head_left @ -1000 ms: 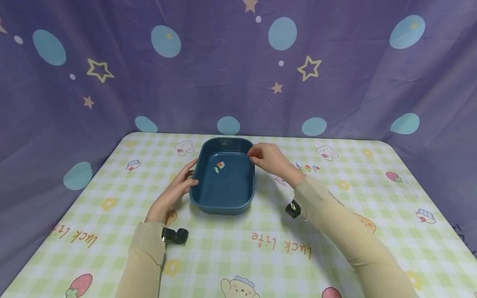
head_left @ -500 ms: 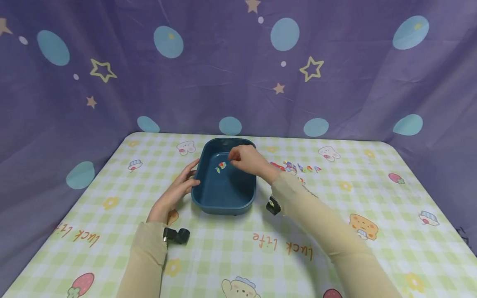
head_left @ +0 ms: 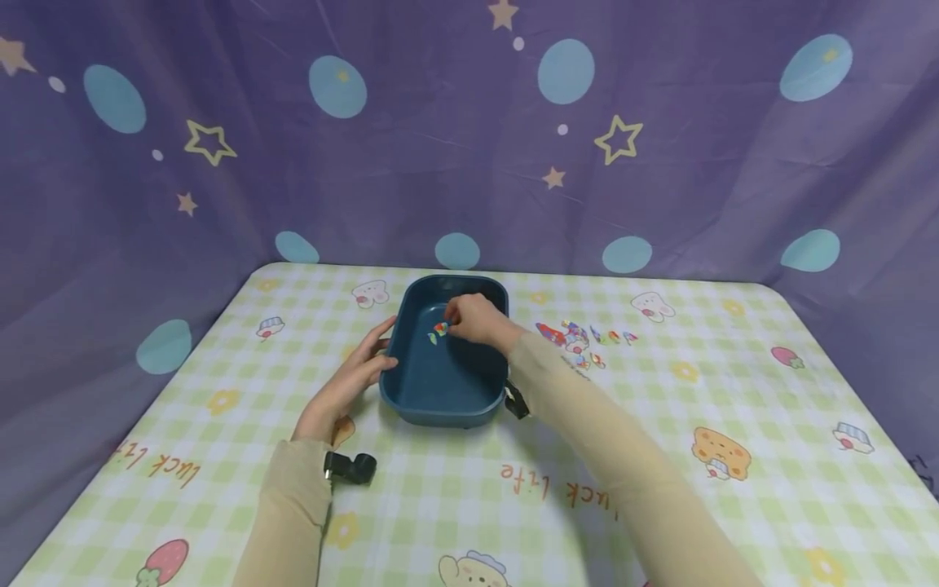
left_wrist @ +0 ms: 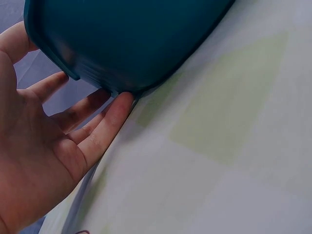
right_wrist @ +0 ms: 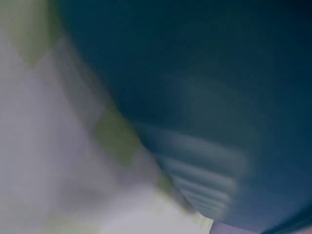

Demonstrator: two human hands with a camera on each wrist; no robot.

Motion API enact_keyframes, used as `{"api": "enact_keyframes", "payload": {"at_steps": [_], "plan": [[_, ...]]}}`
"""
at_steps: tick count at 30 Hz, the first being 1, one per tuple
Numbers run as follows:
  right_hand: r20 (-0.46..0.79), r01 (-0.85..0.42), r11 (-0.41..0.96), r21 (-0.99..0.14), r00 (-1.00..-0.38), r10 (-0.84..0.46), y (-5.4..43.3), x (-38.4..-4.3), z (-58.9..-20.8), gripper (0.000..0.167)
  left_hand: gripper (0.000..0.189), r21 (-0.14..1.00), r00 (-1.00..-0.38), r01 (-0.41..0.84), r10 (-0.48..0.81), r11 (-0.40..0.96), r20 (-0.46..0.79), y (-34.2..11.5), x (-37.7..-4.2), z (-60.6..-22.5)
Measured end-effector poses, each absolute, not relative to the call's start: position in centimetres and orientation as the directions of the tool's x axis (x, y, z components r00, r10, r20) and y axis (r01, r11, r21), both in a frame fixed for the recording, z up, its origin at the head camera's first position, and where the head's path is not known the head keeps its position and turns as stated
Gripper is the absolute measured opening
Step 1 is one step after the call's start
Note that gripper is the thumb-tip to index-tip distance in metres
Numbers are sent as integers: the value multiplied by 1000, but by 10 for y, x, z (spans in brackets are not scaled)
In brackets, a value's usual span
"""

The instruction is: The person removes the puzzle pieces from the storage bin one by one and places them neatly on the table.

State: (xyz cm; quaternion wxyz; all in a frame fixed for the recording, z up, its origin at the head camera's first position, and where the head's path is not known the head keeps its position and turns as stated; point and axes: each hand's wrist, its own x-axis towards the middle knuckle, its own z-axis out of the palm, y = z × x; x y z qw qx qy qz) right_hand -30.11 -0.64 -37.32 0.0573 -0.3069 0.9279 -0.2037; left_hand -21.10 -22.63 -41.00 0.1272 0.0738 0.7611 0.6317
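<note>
A dark blue rectangular basin (head_left: 443, 383) stands on the table, its open top facing up. My left hand (head_left: 352, 377) grips its left side, thumb at the rim and fingers along the outer wall. From the left wrist view, fingertips (left_wrist: 122, 100) touch the basin's underside edge. Inside the basin, my right hand (head_left: 477, 318) has its fingers curled together, pinching at a small multicoloured piece (head_left: 441, 328). Another small greenish piece (head_left: 432, 337) lies beside it on the basin floor. In the right wrist view, the basin wall (right_wrist: 195, 97) hides the fingers.
Several small colourful pieces (head_left: 575, 333) lie on the checked tablecloth right of the basin, a red one (head_left: 550, 334) nearest to it. The cloth (head_left: 440, 497) carries printed cartoons and lettering. A purple patterned curtain (head_left: 411, 179) hangs behind the table.
My right hand has moved left from over the basin's right rim, then down towards the pieces inside. More pieces on the cloth are uncovered. My left hand stays at the basin.
</note>
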Motion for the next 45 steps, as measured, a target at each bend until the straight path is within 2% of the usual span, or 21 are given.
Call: {"api": "enact_keyframes", "payload": {"at_steps": [10,14,22,33,45], "plan": [[-91,-629,712,-312,-727,-681,-13,-299,-381,44,65,979,-950,-30,299,202,-91,-226,-211,-411],[-102,-623,715,-318,-727,-679,-13,-298,-382,46,65,977,-950,-31,298,211,-95,-226,-211,-411],[-46,-608,725,-324,-755,-654,-14,-298,-379,40,66,979,-953,-37,287,199,-94,-225,-212,-408],[-69,-586,742,-324,-768,-637,-13,-296,-379,31,66,977,-951,-42,291,207,-103,-225,-210,-410],[-52,-601,718,-351,-753,-656,-9,-289,-370,21,67,979,-955,-56,276,198,-110,-226,-212,-409]]}}
